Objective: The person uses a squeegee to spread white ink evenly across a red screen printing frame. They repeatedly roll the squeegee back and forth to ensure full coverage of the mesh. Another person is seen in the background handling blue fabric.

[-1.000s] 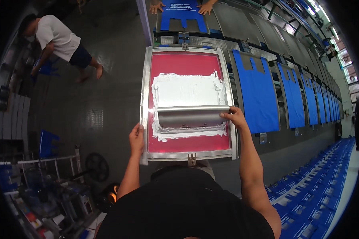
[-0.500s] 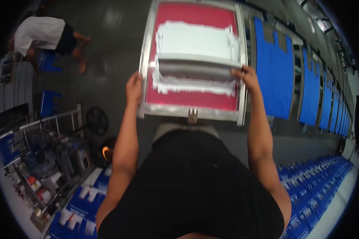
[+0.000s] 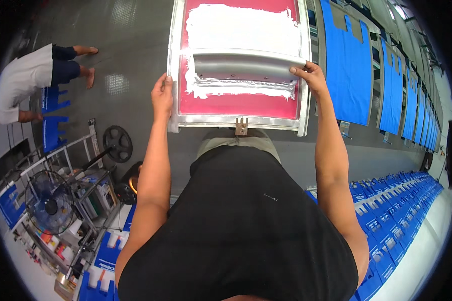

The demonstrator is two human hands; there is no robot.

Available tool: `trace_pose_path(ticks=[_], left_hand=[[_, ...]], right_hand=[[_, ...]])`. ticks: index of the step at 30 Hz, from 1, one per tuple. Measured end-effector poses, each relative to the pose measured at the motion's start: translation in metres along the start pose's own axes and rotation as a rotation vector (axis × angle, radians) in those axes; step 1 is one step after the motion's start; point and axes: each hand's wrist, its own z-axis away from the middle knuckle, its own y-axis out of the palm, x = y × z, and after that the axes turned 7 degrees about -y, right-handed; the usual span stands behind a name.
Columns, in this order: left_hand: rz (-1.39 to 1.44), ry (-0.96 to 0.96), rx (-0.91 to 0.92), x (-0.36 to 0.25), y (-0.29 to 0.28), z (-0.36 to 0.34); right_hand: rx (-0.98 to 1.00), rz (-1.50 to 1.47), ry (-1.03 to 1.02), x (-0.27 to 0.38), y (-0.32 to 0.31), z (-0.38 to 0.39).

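Note:
A screen-printing frame [image 3: 175, 45] with metal rails and a red mesh [image 3: 226, 107] is in front of me. White ink [image 3: 241, 30] covers much of the mesh in a ragged-edged patch. Across it lies a wide grey metal squeegee [image 3: 236, 65], tilted, with ink along its near side. My left hand [image 3: 161, 98] is closed on the frame's left rail, thumb on top. At the other side my right hand [image 3: 312, 78] reaches over the right rail and pinches the squeegee's right end between thumb and fingers. A small metal clamp [image 3: 241, 126] sits at the middle of the near rail.
Blue cut-out sheets [image 3: 347, 70] lie on a row of print boards to the right. More blue pieces [image 3: 386, 220] are spread in rows at lower right. A fan [image 3: 50, 205] and metal cart stand left. Another person [image 3: 28, 80] bends over blue pieces at far left.
The frame and both my hands sit higher in the picture, with my grips unchanged. The squeegee stays across the ink. The other person appears farther left and lower.

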Motion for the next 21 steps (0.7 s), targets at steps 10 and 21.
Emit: trace_pose_path(ticks=[10, 21], left_hand=[[-0.315, 0.008, -0.020, 0.006, -0.013, -0.003], [-1.374, 0.606, 0.628, -0.121, 0.060, 0.046]], right_hand=[[0.054, 0.156, -0.029, 0.005, 0.007, 0.011], [0.266, 1.144, -0.304, 0.061, 0.057, 0.077]])
